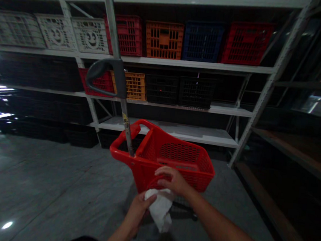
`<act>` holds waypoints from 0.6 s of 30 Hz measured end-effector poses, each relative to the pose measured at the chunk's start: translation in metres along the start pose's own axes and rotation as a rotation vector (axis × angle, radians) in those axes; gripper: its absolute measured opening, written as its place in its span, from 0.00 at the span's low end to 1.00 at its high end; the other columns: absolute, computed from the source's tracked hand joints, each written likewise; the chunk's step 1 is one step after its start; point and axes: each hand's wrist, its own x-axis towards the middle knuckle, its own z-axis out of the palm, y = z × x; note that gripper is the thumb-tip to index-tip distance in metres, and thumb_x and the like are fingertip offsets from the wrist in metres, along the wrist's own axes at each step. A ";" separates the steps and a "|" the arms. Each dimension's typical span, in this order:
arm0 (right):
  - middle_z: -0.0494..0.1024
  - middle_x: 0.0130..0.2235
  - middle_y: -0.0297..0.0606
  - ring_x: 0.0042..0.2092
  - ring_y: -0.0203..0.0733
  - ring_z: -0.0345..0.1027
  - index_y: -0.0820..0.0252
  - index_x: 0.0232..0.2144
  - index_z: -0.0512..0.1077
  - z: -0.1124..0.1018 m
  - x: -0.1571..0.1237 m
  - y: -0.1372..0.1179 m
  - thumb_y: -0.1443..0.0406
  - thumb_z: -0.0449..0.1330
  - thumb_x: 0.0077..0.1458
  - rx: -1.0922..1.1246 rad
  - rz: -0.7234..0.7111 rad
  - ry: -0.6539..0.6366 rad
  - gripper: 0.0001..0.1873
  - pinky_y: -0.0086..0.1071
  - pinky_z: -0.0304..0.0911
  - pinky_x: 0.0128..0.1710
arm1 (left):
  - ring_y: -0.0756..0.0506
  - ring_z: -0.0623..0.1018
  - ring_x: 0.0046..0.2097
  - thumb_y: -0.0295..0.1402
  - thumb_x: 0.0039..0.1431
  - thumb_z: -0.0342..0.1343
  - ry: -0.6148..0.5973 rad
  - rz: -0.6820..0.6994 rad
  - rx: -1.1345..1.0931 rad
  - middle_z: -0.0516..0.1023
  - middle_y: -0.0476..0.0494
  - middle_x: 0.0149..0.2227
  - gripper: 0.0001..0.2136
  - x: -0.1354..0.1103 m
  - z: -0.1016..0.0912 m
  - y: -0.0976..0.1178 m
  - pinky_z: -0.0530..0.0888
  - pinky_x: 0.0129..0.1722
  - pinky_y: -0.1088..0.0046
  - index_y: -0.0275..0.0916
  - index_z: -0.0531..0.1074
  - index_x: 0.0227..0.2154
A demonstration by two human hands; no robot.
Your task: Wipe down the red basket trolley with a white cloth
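White cloth (159,211) clamped in left hand (138,212), lower centre of frame.
Cloth's long axis slants down toward lower right; its upper end lies between the hands, which are close together. Right hand (171,180) sits just above the cloth, nearer the red plastic shopping cart (185,153); cannot tell if it grips. White metal shelving (183,63) stands beyond, upper frame.

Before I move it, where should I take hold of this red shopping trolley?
Probably the dark curved handle on top of the tall metal pole, reached from your side: it stands clear above the red basket, and its open loop seems to leave room for a hand.
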 end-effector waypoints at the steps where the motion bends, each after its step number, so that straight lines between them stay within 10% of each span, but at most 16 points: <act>1: 0.72 0.45 0.39 0.46 0.41 0.67 0.56 0.41 0.71 0.007 -0.014 0.003 0.59 0.62 0.46 0.054 0.042 0.003 0.19 0.35 0.61 0.46 | 0.48 0.73 0.28 0.43 0.35 0.64 -0.019 0.022 -0.042 0.76 0.46 0.28 0.21 -0.002 0.000 0.005 0.68 0.30 0.73 0.35 0.70 0.32; 8: 0.74 0.34 0.37 0.33 0.40 0.68 0.59 0.36 0.70 0.035 -0.074 0.030 0.52 0.60 0.45 0.286 0.453 0.292 0.19 0.30 0.62 0.30 | 0.52 0.71 0.27 0.36 0.33 0.65 0.006 0.158 -0.020 0.72 0.53 0.25 0.18 -0.013 -0.004 0.015 0.68 0.29 0.77 0.39 0.66 0.29; 14: 0.65 0.20 0.28 0.22 0.32 0.57 0.59 0.22 0.64 0.025 -0.062 0.019 0.53 0.59 0.46 0.436 0.401 0.703 0.16 0.24 0.54 0.22 | 0.52 0.67 0.24 0.32 0.33 0.63 -0.004 0.126 0.346 0.67 0.54 0.19 0.11 -0.007 -0.008 0.001 0.63 0.24 0.78 0.38 0.65 0.20; 18: 0.69 0.22 0.29 0.20 0.32 0.57 0.58 0.24 0.63 0.011 -0.054 0.000 0.53 0.58 0.47 0.531 0.423 0.501 0.15 0.25 0.54 0.20 | 0.47 0.72 0.31 0.31 0.31 0.64 -0.078 0.120 0.442 0.73 0.47 0.26 0.13 -0.006 -0.022 -0.007 0.66 0.30 0.74 0.38 0.70 0.24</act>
